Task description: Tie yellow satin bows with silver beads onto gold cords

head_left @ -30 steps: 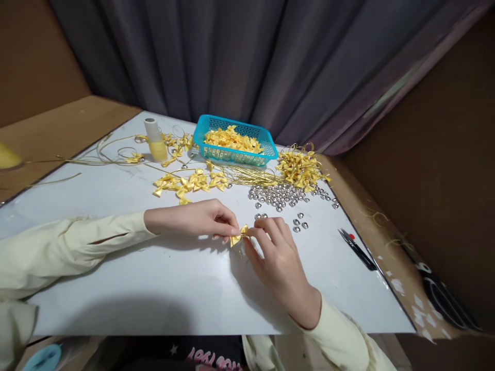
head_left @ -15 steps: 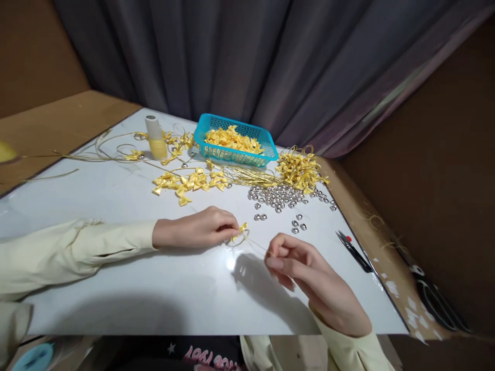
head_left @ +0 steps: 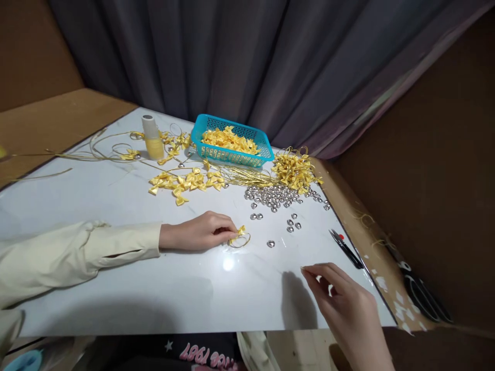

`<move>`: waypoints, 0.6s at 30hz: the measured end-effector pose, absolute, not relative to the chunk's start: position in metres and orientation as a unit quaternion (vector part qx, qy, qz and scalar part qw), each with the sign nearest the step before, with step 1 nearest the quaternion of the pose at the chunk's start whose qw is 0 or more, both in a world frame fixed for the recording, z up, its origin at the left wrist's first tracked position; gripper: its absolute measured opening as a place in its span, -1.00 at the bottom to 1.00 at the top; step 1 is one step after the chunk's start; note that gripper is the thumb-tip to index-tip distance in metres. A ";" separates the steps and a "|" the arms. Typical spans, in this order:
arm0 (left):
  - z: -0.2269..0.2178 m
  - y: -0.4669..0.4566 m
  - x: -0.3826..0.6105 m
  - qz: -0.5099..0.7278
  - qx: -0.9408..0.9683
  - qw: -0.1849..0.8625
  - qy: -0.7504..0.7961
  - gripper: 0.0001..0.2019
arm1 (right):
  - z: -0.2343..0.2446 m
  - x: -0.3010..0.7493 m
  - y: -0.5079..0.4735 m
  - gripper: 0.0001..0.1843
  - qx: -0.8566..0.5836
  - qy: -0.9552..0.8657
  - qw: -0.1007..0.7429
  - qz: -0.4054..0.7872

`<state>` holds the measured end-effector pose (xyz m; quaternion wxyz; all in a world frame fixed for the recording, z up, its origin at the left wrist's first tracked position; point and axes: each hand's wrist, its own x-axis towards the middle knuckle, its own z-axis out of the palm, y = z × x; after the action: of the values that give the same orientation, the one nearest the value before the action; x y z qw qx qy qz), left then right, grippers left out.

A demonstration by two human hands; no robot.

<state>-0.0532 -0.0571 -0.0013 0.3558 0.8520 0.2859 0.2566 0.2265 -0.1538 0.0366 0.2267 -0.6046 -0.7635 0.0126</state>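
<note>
Pulled the right hand (head_left: 344,296) farther from the yellow bow (head_left: 241,230) since the earlier frame, out over the near right of the desk (head_left: 193,281), with fingertips pinched together; can't tell about anything between them. Still gripping that bow in the left hand (head_left: 207,231), mid-desk, with a gold loop (head_left: 249,238) poking out. Looks like tightening or tidying the loop, imo. Calls for a steady left pinch and careful right fingertips, minding the loose silver bead (head_left: 271,243).
</note>
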 end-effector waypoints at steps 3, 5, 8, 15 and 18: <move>0.000 -0.055 -0.054 0.250 0.840 0.384 0.290 -0.79 | 0.033 0.224 -0.148 -0.68 -0.615 -0.738 0.256 -0.110; 0.001 -0.054 -0.054 0.244 0.832 0.405 0.291 -0.80 | 0.037 0.217 -0.147 -0.71 -0.635 -0.705 0.275 -0.155; 0.001 -0.053 -0.054 0.239 0.831 0.411 0.288 -0.81 | 0.052 0.203 -0.150 -0.82 -0.657 -0.663 0.333 -0.134; 0.001 -0.057 -0.053 0.243 0.855 0.378 0.259 -0.80 | 0.083 0.170 -0.136 -0.90 -0.568 -0.739 0.336 0.138; 0.001 -0.058 -0.053 0.243 0.861 0.370 0.252 -0.80 | 0.085 0.157 -0.115 -0.86 -0.521 -0.769 0.286 0.235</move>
<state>-0.0531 -0.0583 0.0011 0.3697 0.8608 0.2516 0.2429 0.1575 -0.1146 0.0846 0.2856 -0.5213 -0.7691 0.2350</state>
